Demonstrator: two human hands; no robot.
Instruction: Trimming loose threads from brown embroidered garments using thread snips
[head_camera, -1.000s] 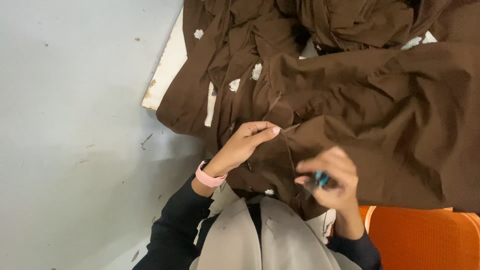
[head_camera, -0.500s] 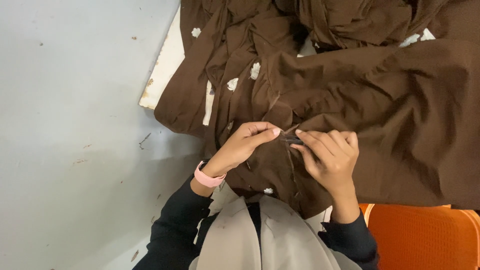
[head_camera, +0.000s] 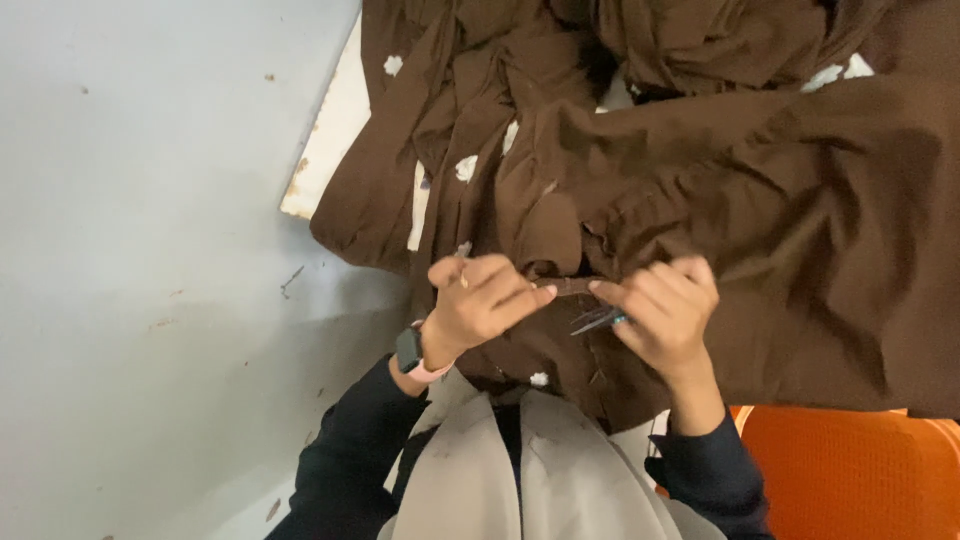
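A large crumpled brown cloth (head_camera: 760, 190) with small white patches covers a white table (head_camera: 330, 140). My left hand (head_camera: 483, 300) pinches a fold of the cloth near its front edge; a watch with a pink strap sits on that wrist. My right hand (head_camera: 662, 312) pinches the same fold from the right and also holds small thread snips (head_camera: 597, 320) with a blue handle, blades pointing left toward my left fingers. The two hands are almost touching over the fold.
Grey floor (head_camera: 150, 250) lies to the left of the table corner. An orange seat (head_camera: 850, 470) shows at the bottom right. My dark sleeves and grey vest fill the bottom middle.
My right hand with the snips has moved up and left from the lower cloth edge to meet my left hand at the fold. My left hand has stayed on the cloth.
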